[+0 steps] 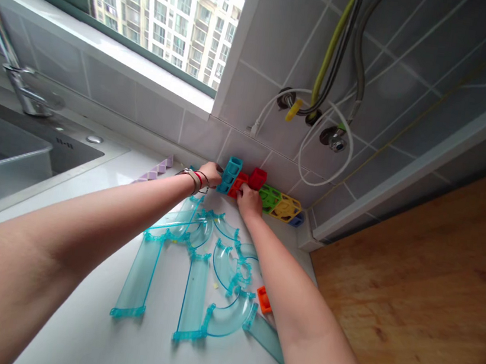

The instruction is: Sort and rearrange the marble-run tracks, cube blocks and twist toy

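The head view looks forward and down over the counter, from close behind the forearms, facing the back edge and tiled wall (tilted: the window slopes down rightward).

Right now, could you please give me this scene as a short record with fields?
Left hand: beside the teal cube blocks; grip unclear
Right hand: fingertips at a red block; grip unclear
Along the wall: green block, yellow block
Foreground: translucent teal track pieces spread on the white counter
Beside right forearm: orange block
Far left: sink with chrome faucet
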A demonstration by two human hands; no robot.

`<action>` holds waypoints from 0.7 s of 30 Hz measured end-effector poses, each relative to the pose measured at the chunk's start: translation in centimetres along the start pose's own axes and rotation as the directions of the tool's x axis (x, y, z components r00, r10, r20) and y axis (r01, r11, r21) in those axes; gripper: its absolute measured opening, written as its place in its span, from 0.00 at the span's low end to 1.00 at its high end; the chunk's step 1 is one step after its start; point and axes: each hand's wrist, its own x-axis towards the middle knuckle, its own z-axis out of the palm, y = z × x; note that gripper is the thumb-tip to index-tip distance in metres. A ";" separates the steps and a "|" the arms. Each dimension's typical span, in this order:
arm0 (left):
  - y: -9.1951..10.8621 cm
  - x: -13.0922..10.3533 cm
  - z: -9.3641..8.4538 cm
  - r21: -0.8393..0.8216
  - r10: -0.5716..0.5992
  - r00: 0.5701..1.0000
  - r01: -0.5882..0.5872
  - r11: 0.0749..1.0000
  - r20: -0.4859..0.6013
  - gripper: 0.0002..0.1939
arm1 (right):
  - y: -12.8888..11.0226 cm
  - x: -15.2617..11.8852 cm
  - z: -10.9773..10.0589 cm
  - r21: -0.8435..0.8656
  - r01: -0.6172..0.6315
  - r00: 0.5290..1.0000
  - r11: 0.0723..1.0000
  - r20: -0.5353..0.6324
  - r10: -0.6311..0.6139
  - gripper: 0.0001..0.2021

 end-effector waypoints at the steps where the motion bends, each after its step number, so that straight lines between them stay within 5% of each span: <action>1: 0.1 0.0 0.1 0.013 0.007 1.000 -0.007 1.000 0.008 0.26 | 0.0 0.0 -0.1 0.000 0.005 1.000 1.000 0.001 -0.005 0.15; 14: 0.1 -0.3 0.8 0.208 0.131 0.991 -0.129 0.970 0.003 0.25 | 0.4 0.2 0.2 -0.006 0.046 0.999 0.999 -0.005 -0.046 0.15; 21: 0.4 -1.0 1.5 0.277 0.156 0.988 -0.148 0.949 -0.007 0.16 | 0.6 0.4 0.2 0.031 0.069 0.998 0.997 -0.015 -0.068 0.14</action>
